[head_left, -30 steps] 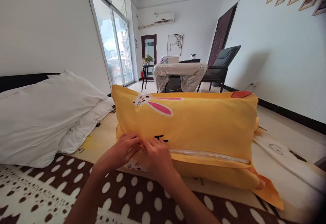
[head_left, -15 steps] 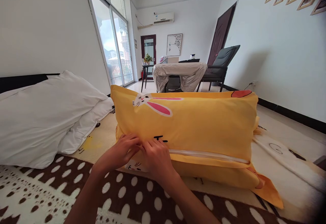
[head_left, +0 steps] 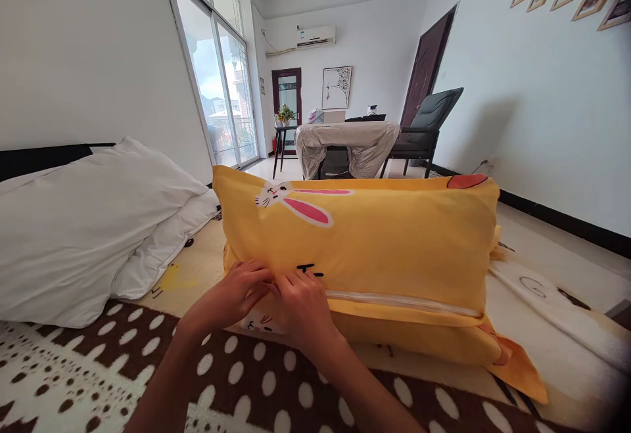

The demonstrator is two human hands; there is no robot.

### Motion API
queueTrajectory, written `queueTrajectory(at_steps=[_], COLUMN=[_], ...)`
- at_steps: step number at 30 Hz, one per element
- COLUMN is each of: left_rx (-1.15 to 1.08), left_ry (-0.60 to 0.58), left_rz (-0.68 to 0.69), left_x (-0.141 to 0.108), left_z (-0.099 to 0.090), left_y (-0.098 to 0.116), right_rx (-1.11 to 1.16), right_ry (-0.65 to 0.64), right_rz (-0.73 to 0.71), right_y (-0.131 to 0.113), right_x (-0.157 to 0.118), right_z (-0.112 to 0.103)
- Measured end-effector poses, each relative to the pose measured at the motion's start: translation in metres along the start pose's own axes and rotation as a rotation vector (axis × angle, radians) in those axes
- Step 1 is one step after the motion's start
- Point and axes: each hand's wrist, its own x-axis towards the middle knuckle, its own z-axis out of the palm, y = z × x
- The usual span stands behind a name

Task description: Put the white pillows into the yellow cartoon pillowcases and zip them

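Observation:
A stuffed yellow pillow point(head_left: 394, 236) with a printed rabbit lies across the view in front of me. Along its near side runs a pale zipper point(head_left: 404, 299), visible from my right hand to the right end. My left hand point(head_left: 246, 292) pinches the pillowcase fabric at the left part of this seam. Close beside it, fingertips almost meeting, my right hand point(head_left: 303, 301) is closed on the seam where the zipper passes under it. The zipper's pull is hidden by the fingers. More yellow fabric point(head_left: 419, 341) with a rabbit face bulges below the seam.
White bedding point(head_left: 83, 229) is heaped at the left. Beneath everything lies a brown and cream patterned blanket point(head_left: 236, 393). Farther off stand a covered table point(head_left: 348, 134), a dark chair point(head_left: 431, 121) and a small plant point(head_left: 284, 114). A glass door point(head_left: 211, 85) is at the left.
Hardly anything differs. Both hands stay at the same spot on the seam; the view has shifted very slightly.

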Motion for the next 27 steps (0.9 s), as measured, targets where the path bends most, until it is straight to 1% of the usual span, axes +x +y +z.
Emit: queueTrajectory(at_steps=[15, 21, 27], left_rx=[0.009, 0.024, 0.004], left_ry=[-0.01, -0.004, 0.025], left_rz=[0.006, 0.008, 0.008], left_x=[0.0, 0.0, 0.002], left_z=[-0.001, -0.002, 0.001], left_y=[0.001, 0.007, 0.011], right_rx=[0.007, 0.019, 0.01], right_ry=[-0.005, -0.022, -0.049], right_rz=[0.007, 0.009, 0.024], right_y=[0.0, 0.001, 0.003], right_x=[0.0, 0.0, 0.001], right_z=[0.001, 0.001, 0.002])
